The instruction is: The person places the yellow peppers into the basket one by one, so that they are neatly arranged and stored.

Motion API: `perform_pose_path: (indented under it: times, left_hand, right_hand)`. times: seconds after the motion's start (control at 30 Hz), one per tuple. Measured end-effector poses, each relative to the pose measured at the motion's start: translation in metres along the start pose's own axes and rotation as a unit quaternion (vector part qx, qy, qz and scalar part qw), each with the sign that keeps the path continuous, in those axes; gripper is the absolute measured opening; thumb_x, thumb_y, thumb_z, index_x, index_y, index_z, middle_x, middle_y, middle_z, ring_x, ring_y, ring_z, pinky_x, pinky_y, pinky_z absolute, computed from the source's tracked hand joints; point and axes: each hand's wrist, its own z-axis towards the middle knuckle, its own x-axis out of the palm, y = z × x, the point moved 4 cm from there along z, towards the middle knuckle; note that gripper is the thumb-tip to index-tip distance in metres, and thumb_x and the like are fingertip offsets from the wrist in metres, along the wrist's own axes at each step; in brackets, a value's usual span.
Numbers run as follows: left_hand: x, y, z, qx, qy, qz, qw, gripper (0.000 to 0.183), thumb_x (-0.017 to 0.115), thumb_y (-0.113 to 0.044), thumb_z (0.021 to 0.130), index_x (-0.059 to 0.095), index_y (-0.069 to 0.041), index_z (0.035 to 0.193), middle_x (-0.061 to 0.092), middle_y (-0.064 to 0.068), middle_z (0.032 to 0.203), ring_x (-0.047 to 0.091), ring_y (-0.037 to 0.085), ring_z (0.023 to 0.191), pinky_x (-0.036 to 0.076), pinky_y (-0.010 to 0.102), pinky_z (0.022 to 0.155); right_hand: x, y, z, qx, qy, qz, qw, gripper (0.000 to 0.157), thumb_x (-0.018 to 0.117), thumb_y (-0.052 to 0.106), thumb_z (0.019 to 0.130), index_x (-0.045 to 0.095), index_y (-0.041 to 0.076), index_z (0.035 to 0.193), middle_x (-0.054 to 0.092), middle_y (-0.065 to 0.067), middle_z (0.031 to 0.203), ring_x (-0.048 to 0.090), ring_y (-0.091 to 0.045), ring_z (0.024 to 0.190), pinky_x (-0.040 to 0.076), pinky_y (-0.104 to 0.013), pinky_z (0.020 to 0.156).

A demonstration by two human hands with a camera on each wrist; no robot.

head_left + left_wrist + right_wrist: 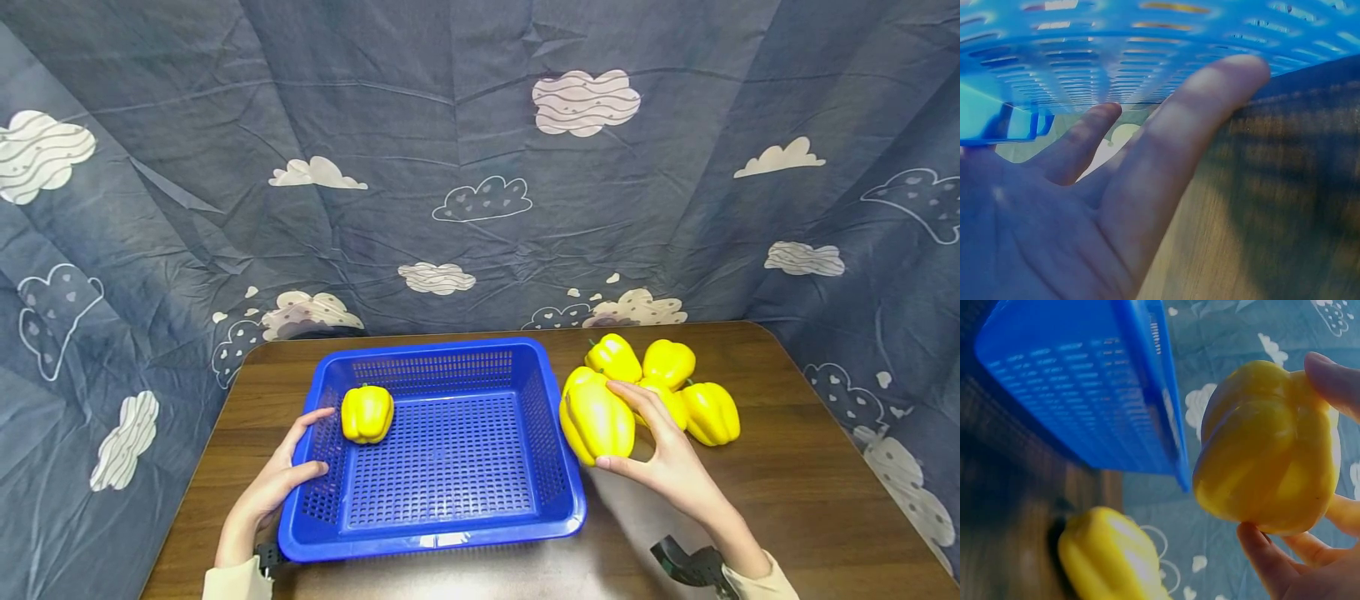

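Observation:
A blue perforated plastic basket stands on the table, one yellow bell pepper lying inside near its left wall. My left hand grips the basket's left rim, with thumb and a finger reaching over it. In the left wrist view other fingers lie along the outside of the slotted wall. Just beyond the right rim, my right hand holds a second yellow bell pepper between thumb and fingertips. The right wrist view shows this pepper raised above the table, beside the basket.
Several more yellow bell peppers sit in a cluster right of the basket, partly behind my right hand. The brown wooden table meets a grey-blue curtain with cloud prints at its far edge.

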Motion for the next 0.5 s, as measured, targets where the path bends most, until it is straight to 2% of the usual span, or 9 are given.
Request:
perform_pose_path:
  times: [0.2,0.37,0.5]
  left_hand:
    - [0.000,0.000,0.000,-0.004,0.000,0.000,1.0000,0.072,0.051,0.004,0.083,0.021,-0.016,0.146,0.019,0.029,0.144,0.044,0.043,0.112,0.051,0.053,0.077]
    - [-0.001,0.000,0.000,-0.004,0.000,0.001,1.0000,0.072,0.051,0.004,0.083,0.022,-0.016,0.146,0.019,0.029,0.143,0.046,0.043,0.111,0.051,0.053,0.076]
    - [0.000,0.000,0.000,-0.006,-0.002,0.002,1.0000,0.072,0.051,0.004,0.083,0.022,-0.017,0.146,0.020,0.030,0.142,0.047,0.042,0.109,0.051,0.054,0.075]
  right_hand:
    - [0.008,0.006,0.009,0.011,0.014,-0.004,1.000,0.088,0.088,0.016,0.065,0.045,0.013,0.141,0.043,-0.003,0.138,0.037,-0.011,0.124,0.026,-0.013,0.098]
    - [0.014,0.017,0.018,-0.004,0.026,0.005,1.000,0.085,0.087,0.017,0.067,0.045,0.014,0.141,0.043,-0.005,0.139,0.039,-0.018,0.125,0.027,-0.014,0.100]
    - [0.021,0.024,0.023,0.000,0.038,0.004,0.999,0.083,0.086,0.023,0.069,0.045,0.014,0.141,0.043,-0.005,0.139,0.039,-0.023,0.126,0.035,-0.034,0.101]
